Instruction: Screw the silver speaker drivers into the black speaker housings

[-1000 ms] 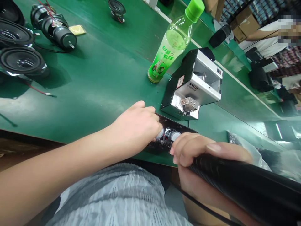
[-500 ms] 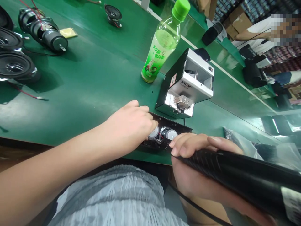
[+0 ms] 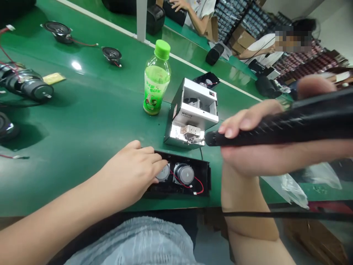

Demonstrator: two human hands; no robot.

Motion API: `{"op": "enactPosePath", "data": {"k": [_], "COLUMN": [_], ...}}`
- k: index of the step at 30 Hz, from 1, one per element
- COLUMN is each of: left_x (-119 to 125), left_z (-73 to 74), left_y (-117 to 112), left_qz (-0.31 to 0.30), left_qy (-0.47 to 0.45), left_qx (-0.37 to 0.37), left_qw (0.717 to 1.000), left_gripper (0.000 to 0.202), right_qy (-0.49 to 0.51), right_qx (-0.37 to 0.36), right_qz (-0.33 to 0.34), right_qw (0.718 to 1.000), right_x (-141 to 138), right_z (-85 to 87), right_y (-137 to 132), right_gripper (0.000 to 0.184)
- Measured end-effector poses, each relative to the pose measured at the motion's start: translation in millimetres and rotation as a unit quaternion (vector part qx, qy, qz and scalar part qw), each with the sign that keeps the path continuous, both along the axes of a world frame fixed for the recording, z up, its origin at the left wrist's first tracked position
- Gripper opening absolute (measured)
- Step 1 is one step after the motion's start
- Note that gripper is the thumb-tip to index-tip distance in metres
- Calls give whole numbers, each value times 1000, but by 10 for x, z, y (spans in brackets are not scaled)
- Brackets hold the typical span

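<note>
A black speaker housing (image 3: 202, 176) lies at the near edge of the green bench, with two round silver drivers (image 3: 184, 173) and a red wire inside. My left hand (image 3: 131, 173) rests on the housing's left end, fingers curled against the left driver. My right hand (image 3: 253, 141) is wrapped round a black electric screwdriver (image 3: 278, 127), held level with its tip pointing left at a silver and black screw feeder box (image 3: 193, 116), just short of it.
A green drink bottle (image 3: 156, 79) stands left of the feeder. Loose speakers (image 3: 111, 55) and a black motor (image 3: 30, 88) lie at the left. A clear plastic bag (image 3: 289, 186) lies at the right. Other people work at the far side of the bench.
My right hand has lifted the screwdriver up and forward from beside the housing towards the feeder box. The view has tilted up. My left hand stays on the housing.
</note>
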State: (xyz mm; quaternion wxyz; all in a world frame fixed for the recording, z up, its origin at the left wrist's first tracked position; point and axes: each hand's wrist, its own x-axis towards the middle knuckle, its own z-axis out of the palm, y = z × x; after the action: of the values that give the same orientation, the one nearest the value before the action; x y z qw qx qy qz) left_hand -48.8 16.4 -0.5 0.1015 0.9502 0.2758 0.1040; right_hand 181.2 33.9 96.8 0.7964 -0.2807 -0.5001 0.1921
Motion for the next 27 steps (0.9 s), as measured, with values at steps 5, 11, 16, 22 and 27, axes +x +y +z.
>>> {"op": "enactPosePath", "data": {"k": [5,11,16,22,27], "left_x": [131,-31,-138,-112,-123], "left_z": [-1,52,-236,-581,-664], "left_y": [-38,-262,-610,-701,-655], "left_qz": [-28,12,87,239,231], "left_qy": [-37,-183,-228,-264,-253], "left_qx": [12,25,17,-157,-190], "left_qw": [999,983,970,921,920], "left_gripper": [21,18,44,100,101], "right_qy": [-73,-72,-55,-51,-57], "right_qx": [-70,-98,-84,-96,-99], "right_qz": [66,45,-7,-21,-28], "right_qw": [993,992,995,994,993], "right_x": [-95,-62,-51,-58,-84], "right_z": [-150,-176,-181,-191,-185], "right_y": [280,289,316,332,315], "right_gripper": [57,64,86,87,86]}}
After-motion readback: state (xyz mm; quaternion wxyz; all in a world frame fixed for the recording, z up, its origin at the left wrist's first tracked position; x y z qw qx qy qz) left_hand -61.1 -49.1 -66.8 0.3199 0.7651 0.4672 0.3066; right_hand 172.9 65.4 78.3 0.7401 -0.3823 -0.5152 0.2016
